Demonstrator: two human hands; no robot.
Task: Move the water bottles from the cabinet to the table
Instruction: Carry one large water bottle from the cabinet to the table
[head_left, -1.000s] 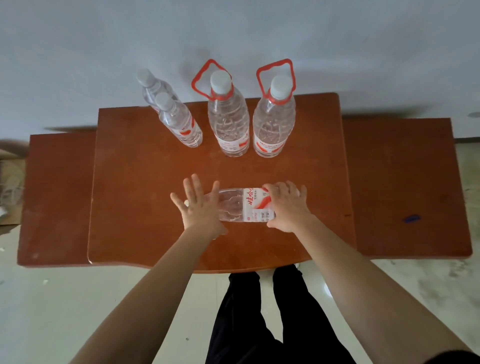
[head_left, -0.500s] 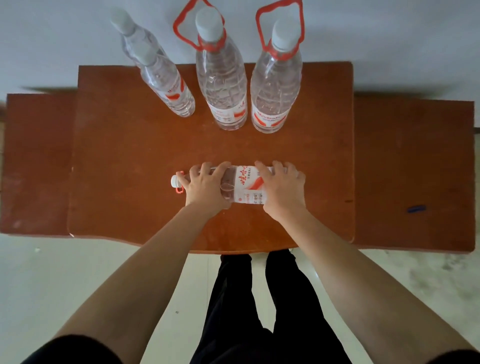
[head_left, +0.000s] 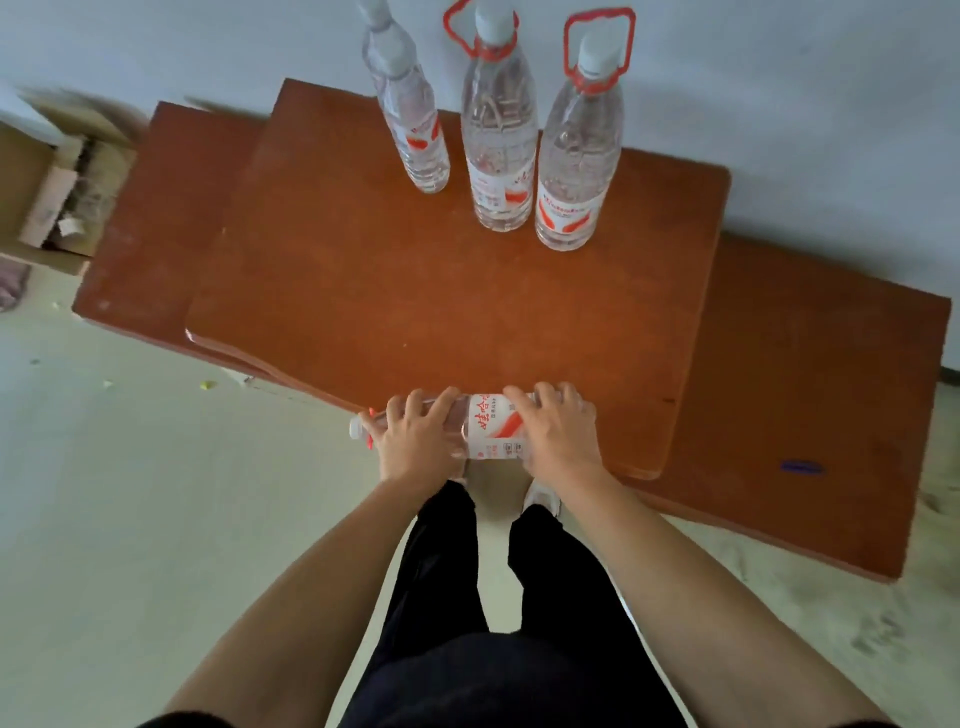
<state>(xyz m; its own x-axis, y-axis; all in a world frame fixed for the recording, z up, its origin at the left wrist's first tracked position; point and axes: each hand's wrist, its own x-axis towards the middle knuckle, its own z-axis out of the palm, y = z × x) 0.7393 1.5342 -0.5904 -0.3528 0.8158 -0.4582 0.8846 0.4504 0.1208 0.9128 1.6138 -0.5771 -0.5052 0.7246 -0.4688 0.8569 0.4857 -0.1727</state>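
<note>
The one view rides on my head, facing forward and steeply down, close over the near edge of the surface (head_left: 441, 312). My arms (head_left: 311, 587) enter from 5 and 7 o'clock; my left grip (head_left: 415, 441) and right grip (head_left: 558, 434), both on the held bottle (head_left: 493, 428), sit just below centre. Standing bottles (head_left: 501, 156) are at 12, the floor (head_left: 130, 493) at 9, and the frame is rolled

Bench (head_left: 363, 291): reddish-brown, plain, glossy. Near bottle (head_left: 493, 427): clear, white cap, white label with red swoosh and red lettering. Large bottle (head_left: 500, 135) and second large bottle (head_left: 576, 156): clear, white caps, red loop handles, red-and-white labels. Small bottle (head_left: 415, 130): clear, red-marked label. Wall (head_left: 779, 78): pale grey. Trousers (head_left: 447, 571): black. Box (head_left: 36, 197): tan.
</note>
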